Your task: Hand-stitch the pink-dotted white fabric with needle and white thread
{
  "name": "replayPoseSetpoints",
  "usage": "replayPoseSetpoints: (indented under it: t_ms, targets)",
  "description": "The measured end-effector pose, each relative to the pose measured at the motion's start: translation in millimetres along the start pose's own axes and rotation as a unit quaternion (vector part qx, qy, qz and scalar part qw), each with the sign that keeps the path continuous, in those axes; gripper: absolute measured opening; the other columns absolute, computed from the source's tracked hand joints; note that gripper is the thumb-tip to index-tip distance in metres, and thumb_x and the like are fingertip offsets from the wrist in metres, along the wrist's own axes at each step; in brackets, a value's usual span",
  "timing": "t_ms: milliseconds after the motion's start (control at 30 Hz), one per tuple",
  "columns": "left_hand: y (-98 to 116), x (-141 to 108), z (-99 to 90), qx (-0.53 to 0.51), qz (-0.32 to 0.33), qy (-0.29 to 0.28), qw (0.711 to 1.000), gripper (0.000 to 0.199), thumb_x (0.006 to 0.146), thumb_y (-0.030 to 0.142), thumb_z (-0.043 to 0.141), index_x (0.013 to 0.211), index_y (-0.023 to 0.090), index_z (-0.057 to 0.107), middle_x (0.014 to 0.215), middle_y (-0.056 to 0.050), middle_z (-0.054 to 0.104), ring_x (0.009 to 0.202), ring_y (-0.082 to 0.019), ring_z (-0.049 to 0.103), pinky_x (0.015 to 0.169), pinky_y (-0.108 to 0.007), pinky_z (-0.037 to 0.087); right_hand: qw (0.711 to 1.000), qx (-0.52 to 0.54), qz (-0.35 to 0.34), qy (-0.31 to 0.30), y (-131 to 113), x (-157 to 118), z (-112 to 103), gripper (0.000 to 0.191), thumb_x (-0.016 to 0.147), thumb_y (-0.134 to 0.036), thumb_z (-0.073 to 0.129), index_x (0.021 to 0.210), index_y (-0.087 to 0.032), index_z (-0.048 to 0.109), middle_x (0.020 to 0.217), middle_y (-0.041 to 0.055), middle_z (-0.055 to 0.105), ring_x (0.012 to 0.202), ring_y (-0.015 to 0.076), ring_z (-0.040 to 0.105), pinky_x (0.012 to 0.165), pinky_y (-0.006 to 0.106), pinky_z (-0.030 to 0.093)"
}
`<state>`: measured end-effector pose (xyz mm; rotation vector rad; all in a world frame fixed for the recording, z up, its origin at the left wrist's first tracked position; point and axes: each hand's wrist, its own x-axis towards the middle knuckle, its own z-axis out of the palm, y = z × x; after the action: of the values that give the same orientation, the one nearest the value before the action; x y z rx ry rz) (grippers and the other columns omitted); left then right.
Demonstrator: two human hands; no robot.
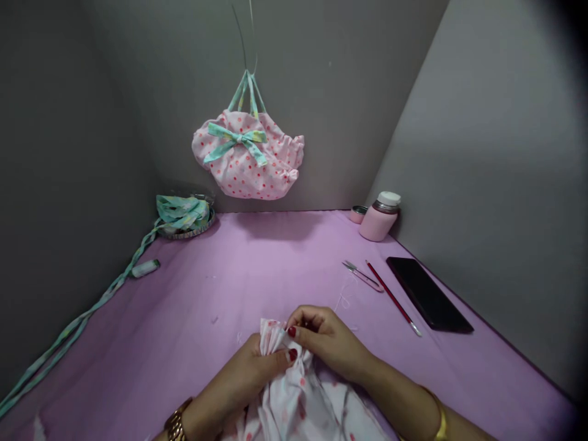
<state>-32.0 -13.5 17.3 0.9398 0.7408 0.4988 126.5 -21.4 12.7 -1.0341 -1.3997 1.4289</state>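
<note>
A white fabric piece with pink-red dots lies gathered into folds at the front of the table. My left hand is closed around its bunched upper part, thumb pressed on top. Just to the right, my right hand pinches at the upper edge of the same folds, thumb against the fingers. Whether a needle sits between those fingertips is too small to tell. Loose white thread curls on the cloth beyond the right hand.
Small pink-handled thread snips, a red pencil and a black phone-like slab lie right. Behind stand a pink jar and its lid-like cup. A dotted bag hangs ahead. Teal fabric strips trail left beside a small white-green item.
</note>
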Motion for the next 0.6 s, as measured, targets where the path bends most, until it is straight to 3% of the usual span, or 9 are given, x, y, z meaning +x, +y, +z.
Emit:
replayPoseSetpoints:
  t_ms: [67, 133, 233, 300, 467, 600]
  targets:
    - [-3, 1, -1.2, -0.001, -0.002, -0.012, 1.0, 0.03, 0.064, 0.039, 0.07, 0.08, 0.014, 0.065, 0.064, -0.003, 0.062, 0.064, -0.019, 0.058, 0.069, -0.032, 0.045, 0.994, 0.089, 0.066, 0.007, 6, 3, 3, 0.03, 0.073, -0.041, 0.065, 0.073, -0.013, 0.055, 0.063, -0.0015, 0.052, 0.055, 0.0089, 0.044, 0.053, 0.021, 0.034]
    - [-4, 1, -1.6, -0.013, 0.0, -0.014, 1.0, 0.03, 0.064, 0.039, 0.071, 0.079, 0.014, 0.065, 0.064, -0.004, 0.062, 0.063, -0.019, 0.058, 0.068, -0.032, 0.045, 0.988, 0.113, 0.09, 0.047, 9, 5, 3, 0.031, 0.071, -0.042, 0.066, 0.072, -0.014, 0.053, 0.06, -0.0032, 0.048, 0.051, 0.0077, 0.04, 0.049, 0.02, 0.031]
    - [-4, 1, -1.5, -0.033, -0.012, -0.003, 0.999, 0.028, 0.066, 0.039, 0.069, 0.079, 0.015, 0.065, 0.062, -0.003, 0.062, 0.061, -0.018, 0.058, 0.069, -0.032, 0.045, 0.988, 0.035, 0.03, 0.151, 5, 5, -1, 0.023, 0.076, -0.037, 0.061, 0.077, -0.015, 0.055, 0.066, -0.002, 0.05, 0.054, 0.0085, 0.041, 0.05, 0.02, 0.032]
    - [-3, 1, -0.9, -0.038, -0.013, 0.015, 0.999, 0.026, 0.067, 0.038, 0.068, 0.077, 0.015, 0.066, 0.06, -0.002, 0.061, 0.058, -0.016, 0.057, 0.068, -0.032, 0.045, 0.982, -0.054, -0.037, 0.179, -3, 1, -3, 0.018, 0.079, -0.033, 0.058, 0.075, -0.015, 0.058, 0.07, -0.0003, 0.052, 0.06, 0.0102, 0.045, 0.055, 0.021, 0.035]
    - [0, 1, 2.5, -0.02, 0.027, 0.048, 0.998, 0.022, 0.069, 0.029, 0.066, 0.086, 0.016, 0.067, 0.066, -0.003, 0.064, 0.064, -0.016, 0.057, 0.068, -0.029, 0.043, 0.959, -0.243, -0.134, 0.058, -15, -8, 0, 0.005, 0.078, -0.017, 0.058, 0.076, -0.016, 0.063, 0.071, 0.0009, 0.055, 0.064, 0.0117, 0.05, 0.058, 0.022, 0.038]
    - [2, 1, 4.1, 0.052, 0.033, 0.077, 0.995, 0.015, 0.07, 0.019, 0.059, 0.081, 0.015, 0.068, 0.068, -0.002, 0.063, 0.065, -0.016, 0.056, 0.067, -0.028, 0.042, 0.901, -0.372, -0.222, 0.021, -11, -12, 5, 0.017, 0.084, -0.012, 0.046, 0.077, -0.015, 0.061, 0.072, 0.0027, 0.054, 0.068, 0.0131, 0.05, 0.061, 0.024, 0.038]
